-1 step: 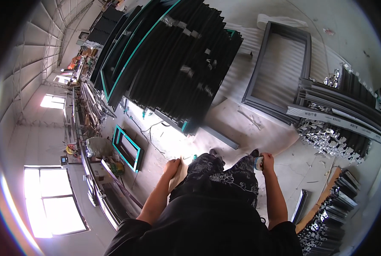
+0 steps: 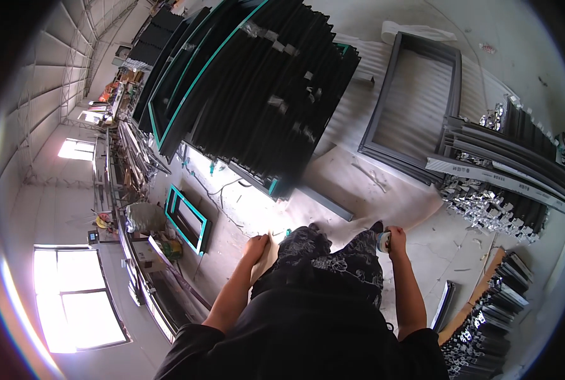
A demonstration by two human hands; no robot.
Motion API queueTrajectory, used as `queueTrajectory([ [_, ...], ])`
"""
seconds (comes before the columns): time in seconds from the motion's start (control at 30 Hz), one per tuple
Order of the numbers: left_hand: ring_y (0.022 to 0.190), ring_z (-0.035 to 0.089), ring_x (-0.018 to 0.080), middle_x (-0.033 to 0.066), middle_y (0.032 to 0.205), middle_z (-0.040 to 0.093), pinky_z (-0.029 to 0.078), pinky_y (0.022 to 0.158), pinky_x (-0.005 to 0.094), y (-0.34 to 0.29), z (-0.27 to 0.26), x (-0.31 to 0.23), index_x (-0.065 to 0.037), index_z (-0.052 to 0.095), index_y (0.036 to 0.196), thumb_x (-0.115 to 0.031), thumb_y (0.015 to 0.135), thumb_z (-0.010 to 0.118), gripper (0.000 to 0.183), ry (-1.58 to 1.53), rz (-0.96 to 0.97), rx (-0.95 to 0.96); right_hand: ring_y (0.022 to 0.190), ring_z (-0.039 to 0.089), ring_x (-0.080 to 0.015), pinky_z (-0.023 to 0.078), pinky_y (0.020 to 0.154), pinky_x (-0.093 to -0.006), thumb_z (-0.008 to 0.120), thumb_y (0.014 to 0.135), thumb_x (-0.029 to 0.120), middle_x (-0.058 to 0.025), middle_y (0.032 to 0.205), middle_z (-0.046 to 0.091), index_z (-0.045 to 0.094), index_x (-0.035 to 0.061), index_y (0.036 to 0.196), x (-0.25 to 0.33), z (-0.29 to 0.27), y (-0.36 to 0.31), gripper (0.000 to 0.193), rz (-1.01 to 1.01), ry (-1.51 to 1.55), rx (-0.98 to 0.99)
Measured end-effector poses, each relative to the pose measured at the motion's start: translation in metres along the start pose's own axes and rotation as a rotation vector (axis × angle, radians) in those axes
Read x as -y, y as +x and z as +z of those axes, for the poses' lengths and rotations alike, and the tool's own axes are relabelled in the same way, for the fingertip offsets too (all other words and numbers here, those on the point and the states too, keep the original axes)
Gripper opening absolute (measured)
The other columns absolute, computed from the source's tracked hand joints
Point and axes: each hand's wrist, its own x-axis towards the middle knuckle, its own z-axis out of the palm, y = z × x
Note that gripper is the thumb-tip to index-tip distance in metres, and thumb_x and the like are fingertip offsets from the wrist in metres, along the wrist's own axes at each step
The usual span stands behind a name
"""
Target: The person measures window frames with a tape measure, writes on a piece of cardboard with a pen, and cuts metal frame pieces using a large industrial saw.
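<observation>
My left hand [image 2: 255,248] is closed at the edge of a tan flat piece [image 2: 267,259], which looks like cardboard and hangs beside my left leg. My body partly hides that piece. On the other side, my right hand [image 2: 397,243] grips a small roll of tape [image 2: 384,241] beside my right thigh. The fingers wrap its outer side, so only part of the roll shows. Ahead of my feet a grey bar [image 2: 325,204] lies on the floor.
A tall stack of dark frames [image 2: 263,95] stands ahead. Grey rectangular frames [image 2: 378,95] lie at the far right, with bundled profiles [image 2: 497,158] beside them. More profiles [image 2: 494,310] lie near right. A teal-edged frame [image 2: 187,218] and a cable [image 2: 222,199] are on the left floor.
</observation>
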Motion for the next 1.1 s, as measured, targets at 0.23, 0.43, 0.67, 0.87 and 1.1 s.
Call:
queueTrajectory([
  [0.23,0.081,0.057,0.0334,0.0184,0.084,0.062,0.042,0.074,0.0401,0.039,0.005,0.045,-0.004,0.063,0.081,-0.033,0.084,0.039,0.039,0.007,0.218,0.061,0.055,0.054,-0.0176,0.045,0.05,-0.0285,0.058,0.072,0.016,-0.006,0.063,0.054,0.058,0.0021,0.075,-0.021,0.03,-0.024,0.014,-0.076,0.051,-0.04],
  [0.43,0.085,0.057,0.0362,0.0204,0.088,0.062,0.041,0.076,0.0423,0.096,-0.008,0.117,-0.002,0.063,0.086,-0.035,0.084,0.037,0.042,0.083,0.47,0.186,0.057,0.053,-0.0174,0.044,0.056,-0.0294,0.056,0.073,0.016,-0.0048,0.066,0.055,0.059,0.0034,0.077,-0.064,0.075,-0.065,0.013,-0.084,-0.004,-0.098],
  [0.67,0.041,0.044,0.018,0.0055,0.05,0.044,0.035,0.037,0.0338,0.188,-0.025,0.269,-0.002,0.062,0.081,-0.035,0.086,0.044,0.037,-0.56,-0.102,0.613,0.057,0.053,-0.0137,0.042,0.047,-0.029,0.061,0.076,0.021,-0.0041,0.065,0.056,0.062,0.0049,0.079,-0.183,0.196,-0.097,0.016,-0.15,-0.29,-0.08],
  [0.87,0.041,0.042,0.0197,0.0079,0.049,0.044,0.034,0.037,0.0335,0.166,-0.039,0.298,-0.002,0.061,0.069,-0.037,0.085,0.038,0.046,-0.335,-0.191,0.501,0.054,0.057,-0.0168,0.045,0.05,-0.0306,0.061,0.079,0.026,-0.0079,0.06,0.058,0.061,0.0014,0.08,-0.255,0.25,-0.145,0.025,-0.297,-0.614,0.074],
  [1.1,0.068,0.055,0.0208,0.0125,0.072,0.059,0.042,0.058,0.0368,0.162,-0.029,0.271,-0.004,0.067,0.076,-0.027,0.079,0.044,0.032,-0.318,0.05,0.475,0.057,0.061,-0.0249,0.047,0.05,-0.0352,0.059,0.077,0.027,-0.0155,0.065,0.06,0.061,0.0005,0.081,-0.232,0.246,-0.176,0.027,-0.156,-0.637,0.001],
])
